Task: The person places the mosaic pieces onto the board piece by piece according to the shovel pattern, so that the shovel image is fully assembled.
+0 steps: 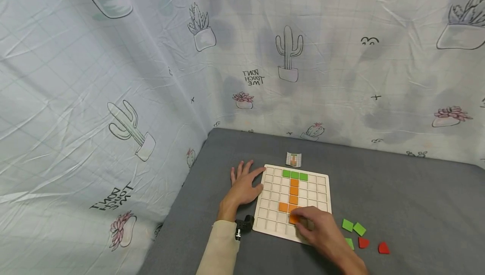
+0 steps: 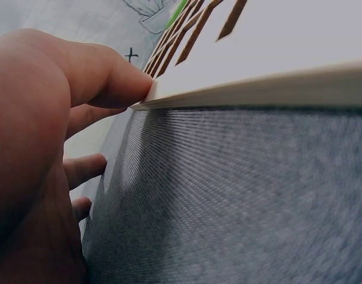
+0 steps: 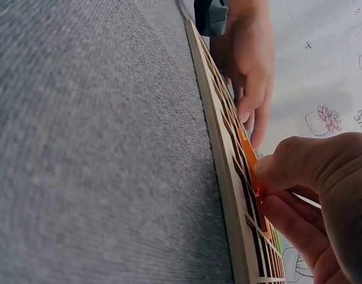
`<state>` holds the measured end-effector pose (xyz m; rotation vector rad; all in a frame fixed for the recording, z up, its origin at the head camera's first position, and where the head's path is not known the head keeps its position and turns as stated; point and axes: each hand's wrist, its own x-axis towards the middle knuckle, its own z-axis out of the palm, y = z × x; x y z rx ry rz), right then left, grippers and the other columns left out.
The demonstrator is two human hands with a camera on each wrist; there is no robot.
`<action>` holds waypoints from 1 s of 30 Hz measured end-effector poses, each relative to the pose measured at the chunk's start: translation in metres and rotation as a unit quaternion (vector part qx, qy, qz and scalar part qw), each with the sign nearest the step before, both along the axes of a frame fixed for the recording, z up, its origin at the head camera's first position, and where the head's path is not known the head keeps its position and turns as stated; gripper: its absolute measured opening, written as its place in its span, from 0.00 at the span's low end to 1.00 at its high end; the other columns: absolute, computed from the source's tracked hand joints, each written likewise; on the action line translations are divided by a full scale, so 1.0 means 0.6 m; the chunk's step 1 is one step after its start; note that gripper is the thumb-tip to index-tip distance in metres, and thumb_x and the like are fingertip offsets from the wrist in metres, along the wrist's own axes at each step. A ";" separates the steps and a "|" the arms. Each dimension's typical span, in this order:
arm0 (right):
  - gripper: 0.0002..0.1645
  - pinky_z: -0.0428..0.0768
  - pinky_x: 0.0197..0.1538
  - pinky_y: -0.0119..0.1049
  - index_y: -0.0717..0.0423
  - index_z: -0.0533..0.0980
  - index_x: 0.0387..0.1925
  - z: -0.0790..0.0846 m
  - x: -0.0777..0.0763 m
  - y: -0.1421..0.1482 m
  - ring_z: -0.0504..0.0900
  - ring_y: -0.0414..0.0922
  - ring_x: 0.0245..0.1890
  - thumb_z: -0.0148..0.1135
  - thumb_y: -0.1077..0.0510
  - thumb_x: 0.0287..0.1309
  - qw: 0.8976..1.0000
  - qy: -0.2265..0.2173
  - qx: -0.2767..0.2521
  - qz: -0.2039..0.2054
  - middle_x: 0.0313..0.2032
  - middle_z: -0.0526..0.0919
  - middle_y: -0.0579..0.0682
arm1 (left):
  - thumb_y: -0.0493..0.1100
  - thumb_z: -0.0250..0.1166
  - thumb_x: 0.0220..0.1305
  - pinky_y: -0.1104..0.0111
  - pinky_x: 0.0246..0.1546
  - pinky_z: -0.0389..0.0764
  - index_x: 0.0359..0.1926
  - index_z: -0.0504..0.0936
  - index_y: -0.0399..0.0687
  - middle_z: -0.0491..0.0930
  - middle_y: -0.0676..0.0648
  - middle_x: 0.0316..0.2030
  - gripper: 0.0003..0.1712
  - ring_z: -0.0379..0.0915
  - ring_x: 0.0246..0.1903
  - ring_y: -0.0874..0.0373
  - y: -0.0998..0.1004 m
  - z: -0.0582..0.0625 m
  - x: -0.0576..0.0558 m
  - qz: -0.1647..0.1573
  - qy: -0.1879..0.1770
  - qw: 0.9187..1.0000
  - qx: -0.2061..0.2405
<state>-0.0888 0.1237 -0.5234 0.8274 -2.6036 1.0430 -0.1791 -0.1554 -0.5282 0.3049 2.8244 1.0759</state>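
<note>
A pale wooden grid board (image 1: 273,214) lies on the grey table. Green square tiles (image 1: 295,175) form a short row near its far edge, and orange square tiles (image 1: 294,190) run in a column below them. Thumb and fingers of my right hand (image 1: 318,226) pinch an orange tile (image 1: 293,219) low on the board; in the right wrist view that orange tile (image 3: 249,155) is tilted against the grid. My left hand (image 1: 242,187) rests at the board's left side with fingers spread, and in the left wrist view its fingertip (image 2: 142,89) touches the board's corner.
Just beyond the board lies a small pattern card (image 1: 293,159). To the right are several loose green tiles (image 1: 347,225) and two red pieces (image 1: 384,248). A black wrist device (image 1: 245,223) sits by my left sleeve. Printed cloth (image 1: 326,68) hangs behind and left.
</note>
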 end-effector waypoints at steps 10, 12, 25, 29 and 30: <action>0.23 0.91 0.48 0.36 0.47 0.90 0.46 0.004 0.002 -0.009 0.88 0.35 0.43 0.84 0.70 0.50 1.000 -0.007 0.025 0.009 0.44 0.92 0.36 | 0.46 0.63 0.78 0.30 0.84 0.29 0.80 0.76 0.59 0.54 0.37 0.87 0.32 0.35 0.88 0.32 0.000 -0.001 0.000 -0.001 0.003 1.000 0.000; 0.23 0.91 0.48 0.36 0.47 0.90 0.46 0.004 0.002 -0.011 0.88 0.35 0.43 0.84 0.70 0.50 1.000 -0.007 0.028 0.007 0.44 0.92 0.36 | 0.45 0.63 0.78 0.30 0.84 0.29 0.80 0.76 0.58 0.53 0.37 0.87 0.32 0.34 0.88 0.32 0.000 -0.002 0.000 -0.002 0.003 1.000 0.000; 0.24 0.92 0.48 0.38 0.47 0.90 0.46 0.004 0.004 -0.010 0.88 0.36 0.43 0.84 0.70 0.48 1.000 -0.009 0.030 -0.003 0.43 0.92 0.36 | 0.45 0.64 0.77 0.30 0.84 0.28 0.79 0.76 0.58 0.53 0.37 0.87 0.32 0.35 0.88 0.32 -0.001 -0.001 0.002 0.000 0.004 1.000 0.004; 0.25 0.89 0.48 0.30 0.46 0.90 0.46 0.001 0.003 -0.007 0.88 0.35 0.42 0.84 0.71 0.47 1.000 0.007 0.014 -0.002 0.43 0.92 0.36 | 0.45 0.64 0.77 0.30 0.84 0.29 0.79 0.76 0.58 0.53 0.37 0.87 0.32 0.35 0.88 0.31 -0.001 -0.001 0.001 -0.001 0.006 1.000 0.003; 0.25 0.88 0.49 0.27 0.46 0.90 0.46 -0.001 0.003 -0.006 0.88 0.35 0.42 0.84 0.71 0.46 1.000 0.012 0.006 -0.001 0.43 0.92 0.36 | 0.45 0.64 0.77 0.30 0.84 0.29 0.79 0.76 0.58 0.54 0.37 0.86 0.32 0.35 0.87 0.31 -0.001 -0.001 0.001 -0.002 0.006 1.000 0.002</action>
